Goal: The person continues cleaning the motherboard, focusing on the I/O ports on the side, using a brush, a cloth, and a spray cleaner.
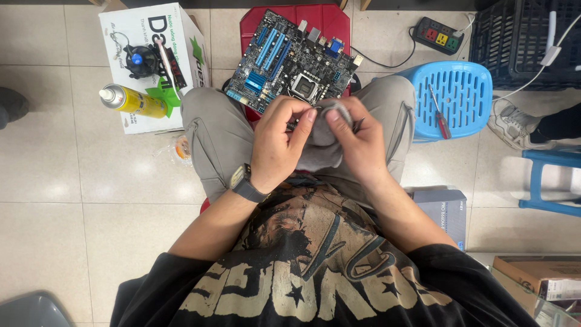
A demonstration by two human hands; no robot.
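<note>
I sit with a dark motherboard point(293, 60) with blue slots resting across my knees and a red stool point(327, 18). My left hand point(278, 142) and my right hand point(357, 142) meet just below the board, both closed on a grey cloth point(324, 136). The cloth is bunched between my fingers and hangs down toward my lap. Whatever may be wrapped inside the cloth is hidden. A dark watch point(245, 181) sits on my left wrist.
A white cardboard box point(151, 24) at the left carries a black cooler fan point(142, 60) and a yellow spray can point(130, 100). A blue plastic stool point(457, 97) at the right holds a red-handled screwdriver point(440, 115). Beyond it: a power strip point(440, 35), a black crate point(526, 42), another person's shoe point(511, 124).
</note>
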